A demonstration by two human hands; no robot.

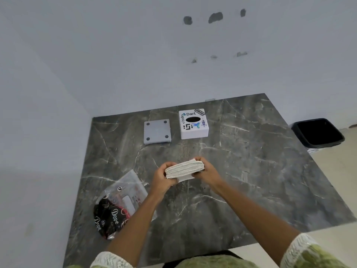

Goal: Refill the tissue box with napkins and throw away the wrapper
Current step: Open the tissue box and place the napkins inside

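White napkin stack (184,169) is clamped at both ends by left hand (162,176) and right hand (207,170), frame centre, above bench (251,171). Edges are best squared before loading into tissue box (193,123).

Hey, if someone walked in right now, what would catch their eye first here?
Probably the thick stack of napkins held between the left hand and right hand above the middle of the dark marble table. Next, the white tissue box covered in stickers at the far side, beside a grey square plate. The empty wrapper lies near the left edge.
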